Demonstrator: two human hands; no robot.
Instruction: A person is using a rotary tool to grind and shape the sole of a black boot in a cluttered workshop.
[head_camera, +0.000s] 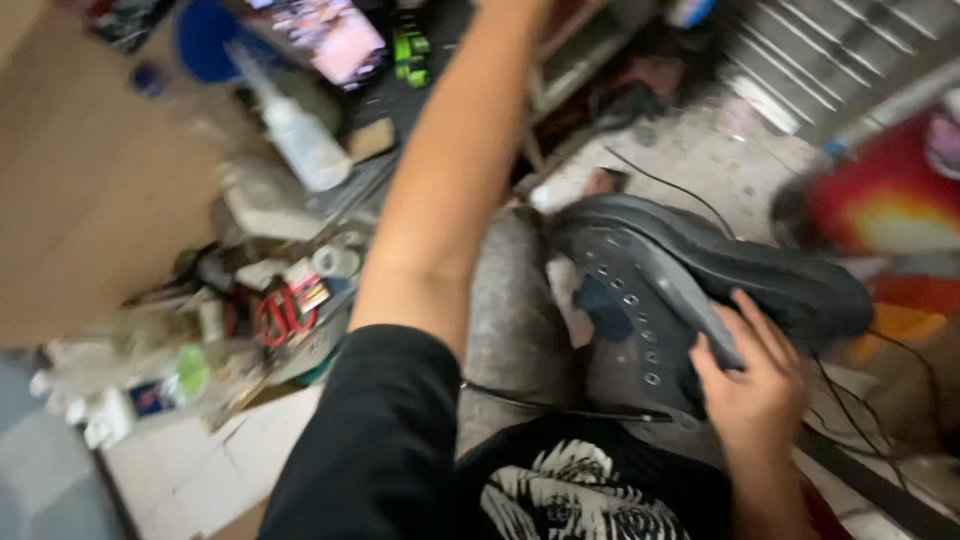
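Holding a black boot across the grey-trousered knee, sole turned up and away, eyelet row facing the camera. Gripped at the ankle opening by the right hand, fingers curled over the rim and thumb underneath, so closed firmly on the leather. Stretched upward and out past the top edge, the left forearm in its black sleeve; impossible to tell whether that hand is open or closed, being outside the view. Lying across the lap just below the boot, a thin black cord. Off to the left, well apart from the boot, a blurred heap on the tiled floor: a white squeeze bottle, red-handled scissors, a roll of tape. Judged from this: a steadying and reaching step, boot pinned by one hand alone. Calls, for any further handling, for a firm hold at the ankle so the boot does not slide off the outer edge of the knee, and for a second hand back at the eyelets
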